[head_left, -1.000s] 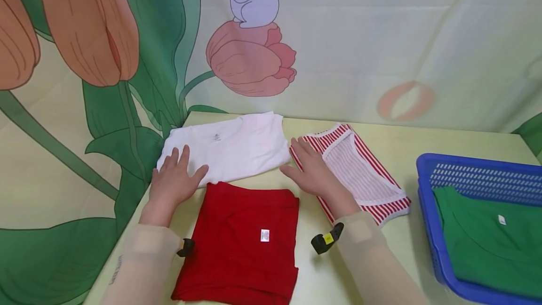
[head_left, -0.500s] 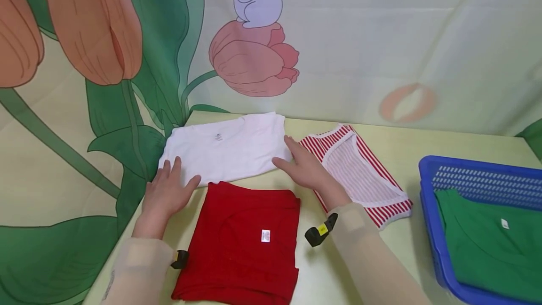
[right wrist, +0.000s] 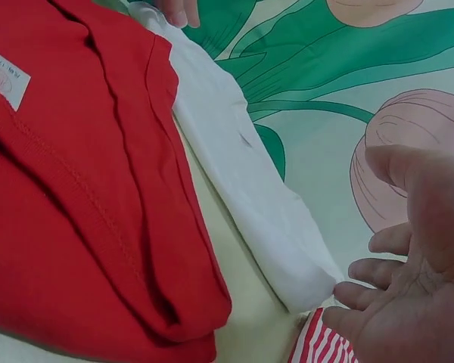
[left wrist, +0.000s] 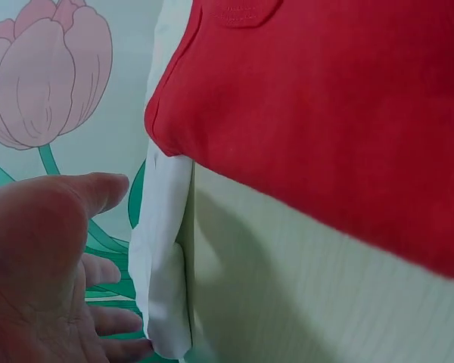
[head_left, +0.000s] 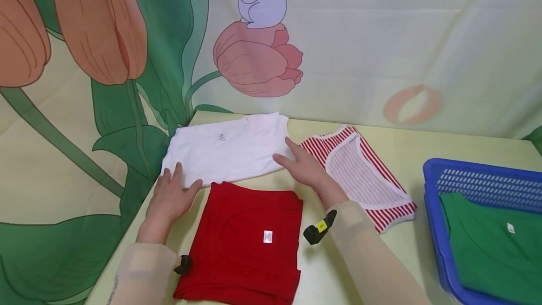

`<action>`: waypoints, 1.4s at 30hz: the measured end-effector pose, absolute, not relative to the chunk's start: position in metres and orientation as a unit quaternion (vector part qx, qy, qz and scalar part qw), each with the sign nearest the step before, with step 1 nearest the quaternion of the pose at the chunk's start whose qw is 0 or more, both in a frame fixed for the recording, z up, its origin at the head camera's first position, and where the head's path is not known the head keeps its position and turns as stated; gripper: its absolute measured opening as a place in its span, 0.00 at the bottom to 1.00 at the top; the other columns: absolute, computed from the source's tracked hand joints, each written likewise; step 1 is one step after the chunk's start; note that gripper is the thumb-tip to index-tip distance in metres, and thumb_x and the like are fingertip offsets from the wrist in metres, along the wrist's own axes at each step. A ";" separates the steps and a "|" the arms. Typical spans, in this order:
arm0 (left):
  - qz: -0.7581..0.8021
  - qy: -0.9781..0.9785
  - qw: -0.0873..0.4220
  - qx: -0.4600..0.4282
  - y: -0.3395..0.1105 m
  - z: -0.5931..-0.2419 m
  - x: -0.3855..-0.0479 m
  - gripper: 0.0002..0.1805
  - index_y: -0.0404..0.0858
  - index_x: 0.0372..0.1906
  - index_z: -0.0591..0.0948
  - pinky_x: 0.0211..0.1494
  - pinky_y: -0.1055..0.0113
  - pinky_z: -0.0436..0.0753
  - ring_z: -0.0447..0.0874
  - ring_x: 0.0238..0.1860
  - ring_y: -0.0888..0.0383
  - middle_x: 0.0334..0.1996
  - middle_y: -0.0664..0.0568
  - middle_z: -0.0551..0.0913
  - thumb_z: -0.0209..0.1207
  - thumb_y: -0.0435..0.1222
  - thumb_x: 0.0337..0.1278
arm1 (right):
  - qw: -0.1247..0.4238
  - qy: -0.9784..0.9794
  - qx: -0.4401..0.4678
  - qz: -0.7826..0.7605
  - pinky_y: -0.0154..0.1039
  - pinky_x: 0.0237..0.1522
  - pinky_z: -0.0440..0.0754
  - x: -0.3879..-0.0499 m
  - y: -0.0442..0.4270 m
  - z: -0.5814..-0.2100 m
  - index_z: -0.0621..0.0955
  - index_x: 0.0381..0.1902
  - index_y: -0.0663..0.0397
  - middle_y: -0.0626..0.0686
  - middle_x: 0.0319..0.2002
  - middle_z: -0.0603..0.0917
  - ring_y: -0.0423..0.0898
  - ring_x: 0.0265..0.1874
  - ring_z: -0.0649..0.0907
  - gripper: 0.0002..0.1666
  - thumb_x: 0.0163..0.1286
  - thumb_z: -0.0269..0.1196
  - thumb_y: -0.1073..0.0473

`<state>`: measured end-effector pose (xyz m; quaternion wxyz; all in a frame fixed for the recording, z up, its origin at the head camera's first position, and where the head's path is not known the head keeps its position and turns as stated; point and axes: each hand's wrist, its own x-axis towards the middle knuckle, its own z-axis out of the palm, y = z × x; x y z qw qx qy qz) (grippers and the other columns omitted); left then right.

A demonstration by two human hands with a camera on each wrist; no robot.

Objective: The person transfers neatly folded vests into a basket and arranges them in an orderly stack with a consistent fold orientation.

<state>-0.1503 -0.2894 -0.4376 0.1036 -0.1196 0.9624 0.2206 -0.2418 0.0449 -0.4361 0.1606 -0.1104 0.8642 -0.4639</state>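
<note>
White, thin-looking cloth makes up the folded garment (head_left: 228,147), which lies flat at the far left of the table (head_left: 402,149), beyond the red garment (head_left: 245,248), left of the striped briefs (head_left: 364,173) and close to the printed backdrop (head_left: 347,60). We see the left hand (head_left: 170,201) by its near left corner and the right hand (head_left: 306,168) by its right end, both with fingers spread and gripping nothing; whether any fingertip touches the cloth, we cannot tell. We judge it light and soft, limp enough that a pinch at one spot would let its layers sag or slide apart. It seems hardly fragile, though easily creased. We would hold both short ends, thumbs on top, fingers beneath every layer.
</note>
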 end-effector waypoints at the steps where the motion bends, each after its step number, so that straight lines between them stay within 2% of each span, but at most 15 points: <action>1: 0.223 0.962 0.104 -0.122 -0.290 -0.438 -0.150 0.53 0.28 0.85 0.39 0.77 0.23 0.53 0.39 0.81 0.19 0.82 0.20 0.37 0.49 0.57 0.78 | 0.162 0.863 -0.109 -0.467 0.57 0.83 0.57 -0.242 0.045 -0.437 0.55 0.88 0.45 0.55 0.85 0.59 0.55 0.85 0.57 0.49 0.80 0.58 0.36; 9: 0.240 0.955 0.098 -0.141 -0.293 -0.440 -0.151 0.52 0.25 0.84 0.39 0.78 0.25 0.54 0.43 0.79 0.18 0.80 0.17 0.39 0.48 0.55 0.78 | 0.164 0.851 -0.101 -0.489 0.55 0.83 0.57 -0.242 0.047 -0.439 0.56 0.87 0.50 0.57 0.85 0.59 0.55 0.85 0.57 0.48 0.80 0.58 0.37; 15: 0.248 0.951 0.108 -0.151 -0.294 -0.443 -0.151 0.52 0.25 0.84 0.39 0.79 0.26 0.55 0.43 0.79 0.18 0.80 0.17 0.39 0.48 0.56 0.78 | 0.163 0.839 -0.091 -0.511 0.51 0.83 0.57 -0.244 0.048 -0.442 0.56 0.87 0.53 0.57 0.85 0.59 0.53 0.84 0.59 0.48 0.81 0.59 0.39; 20: 0.249 0.951 0.114 -0.145 -0.296 -0.445 -0.148 0.52 0.25 0.84 0.40 0.79 0.27 0.55 0.44 0.79 0.18 0.80 0.17 0.40 0.47 0.56 0.79 | 0.172 0.837 -0.089 -0.512 0.51 0.83 0.59 -0.243 0.049 -0.443 0.58 0.86 0.56 0.58 0.85 0.59 0.54 0.84 0.59 0.48 0.81 0.59 0.39; 32: 0.208 0.966 0.103 -0.112 -0.295 -0.445 -0.135 0.50 0.19 0.81 0.48 0.76 0.27 0.62 0.53 0.75 0.17 0.77 0.16 0.50 0.50 0.54 0.78 | 0.178 0.870 -0.128 -0.441 0.53 0.81 0.62 -0.235 0.052 -0.445 0.61 0.84 0.60 0.60 0.82 0.64 0.57 0.82 0.64 0.48 0.80 0.58 0.36; 42: 0.194 0.971 0.103 -0.094 -0.296 -0.439 -0.124 0.49 0.17 0.80 0.50 0.75 0.29 0.66 0.60 0.74 0.19 0.76 0.16 0.58 0.50 0.55 0.80 | 0.180 0.877 -0.132 -0.426 0.54 0.80 0.65 -0.222 0.055 -0.447 0.62 0.84 0.60 0.60 0.82 0.66 0.57 0.81 0.66 0.49 0.79 0.59 0.36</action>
